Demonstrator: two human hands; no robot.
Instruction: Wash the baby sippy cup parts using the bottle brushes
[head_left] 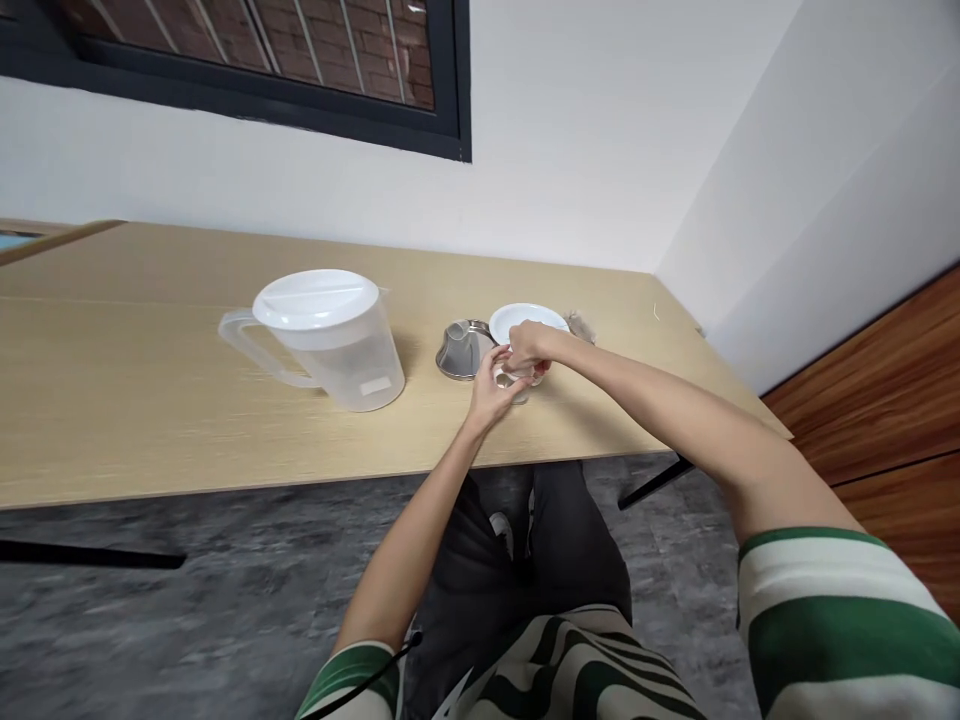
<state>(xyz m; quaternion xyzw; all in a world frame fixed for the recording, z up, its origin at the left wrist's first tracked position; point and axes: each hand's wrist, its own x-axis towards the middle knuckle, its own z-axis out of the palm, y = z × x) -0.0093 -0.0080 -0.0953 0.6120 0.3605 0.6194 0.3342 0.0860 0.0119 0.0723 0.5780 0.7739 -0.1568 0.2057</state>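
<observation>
Both my hands meet over a small clear glass (516,384) standing on the wooden table (150,400). My left hand (489,392) curls round the glass from the near side. My right hand (529,347) is closed over its top, fingers pinched together; what they hold, if anything, is hidden. Just behind the hands lie a white plate (525,318) and a metal funnel-shaped strainer (460,350) resting mouth down.
A clear plastic pitcher (330,340) with a white lid stands to the left, handle pointing left. A small crumpled wrapper (581,325) lies right of the plate. The table meets white walls at the back and right. Dark floor lies below the near edge.
</observation>
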